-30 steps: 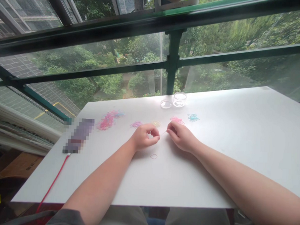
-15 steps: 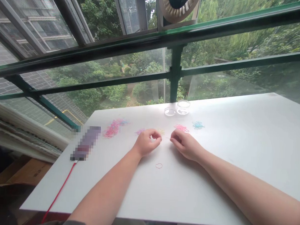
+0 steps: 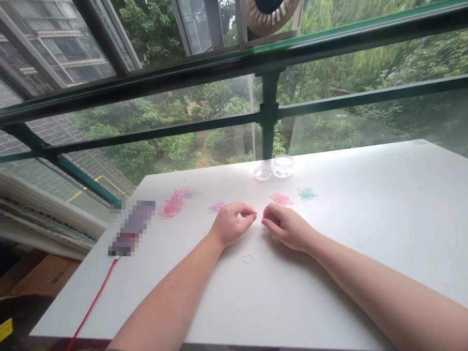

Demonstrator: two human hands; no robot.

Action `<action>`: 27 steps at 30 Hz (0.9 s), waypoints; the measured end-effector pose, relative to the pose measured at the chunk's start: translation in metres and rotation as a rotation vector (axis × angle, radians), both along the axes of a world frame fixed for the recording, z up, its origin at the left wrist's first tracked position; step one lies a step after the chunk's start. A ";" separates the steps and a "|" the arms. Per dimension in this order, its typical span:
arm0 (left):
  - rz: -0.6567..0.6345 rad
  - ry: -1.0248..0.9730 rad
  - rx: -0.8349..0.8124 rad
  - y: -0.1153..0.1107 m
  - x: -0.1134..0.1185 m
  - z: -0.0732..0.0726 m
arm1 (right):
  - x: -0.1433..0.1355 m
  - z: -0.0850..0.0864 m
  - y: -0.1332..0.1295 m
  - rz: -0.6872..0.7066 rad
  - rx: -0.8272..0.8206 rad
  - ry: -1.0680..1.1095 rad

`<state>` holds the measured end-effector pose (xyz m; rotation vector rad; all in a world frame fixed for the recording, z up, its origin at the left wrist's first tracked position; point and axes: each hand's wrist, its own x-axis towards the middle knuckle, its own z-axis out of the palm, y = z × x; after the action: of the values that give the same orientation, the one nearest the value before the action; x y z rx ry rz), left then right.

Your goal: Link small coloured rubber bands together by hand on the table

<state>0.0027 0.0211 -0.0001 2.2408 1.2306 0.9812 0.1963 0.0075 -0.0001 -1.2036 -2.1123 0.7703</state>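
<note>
Over the middle of the white table [image 3: 321, 303], my left hand [image 3: 229, 226] and my right hand [image 3: 289, 228] face each other with fingertips pinched, a small gap apart. A thin, pale rubber band [image 3: 259, 216] spans that gap, pinched at both ends; its exact shape is too small to make out. A single pinkish rubber band [image 3: 247, 259] lies as a loose loop nearer to me. Behind my hands are small piles of bands: purple [image 3: 217, 207], pale yellow [image 3: 250, 203] partly hidden by my left hand, pink [image 3: 281, 199] and blue [image 3: 307, 193].
A larger mixed pile of bands [image 3: 177, 201] lies at the left. A clear round jar [image 3: 283, 166] and its clear lid [image 3: 262, 174] stand at the far edge. A pixelated phone-like object [image 3: 133, 228] with a red cable [image 3: 93, 304] lies at left. Green railing [image 3: 268, 115] borders the table.
My left hand has moved slightly right, its fingertips now pinched at the band that stuck out from my right fingertips. The view has shifted a little.
</note>
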 end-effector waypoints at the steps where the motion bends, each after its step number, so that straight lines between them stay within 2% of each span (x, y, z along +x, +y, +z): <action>1: 0.047 0.020 0.029 0.003 -0.002 0.000 | 0.000 0.000 0.000 0.000 -0.004 0.003; 5: 0.212 0.139 0.123 0.016 -0.011 -0.003 | 0.000 0.002 -0.001 0.006 -0.011 0.000; 9: 0.277 0.213 0.163 0.026 -0.013 -0.007 | 0.000 0.003 -0.002 0.004 -0.003 -0.005; 16: 0.311 0.270 0.129 0.027 -0.009 -0.010 | 0.000 0.004 -0.002 0.005 -0.023 0.006; 24: 0.276 0.214 0.145 0.024 -0.012 -0.006 | 0.001 0.004 -0.002 0.008 -0.027 0.007; 27: 0.283 0.176 0.129 0.020 -0.015 -0.001 | 0.002 0.004 -0.001 0.007 -0.008 -0.004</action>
<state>-0.0128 0.0414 -0.0008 2.3356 1.6398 1.0051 0.1985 0.0061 0.0038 -1.2037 -2.1198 0.7803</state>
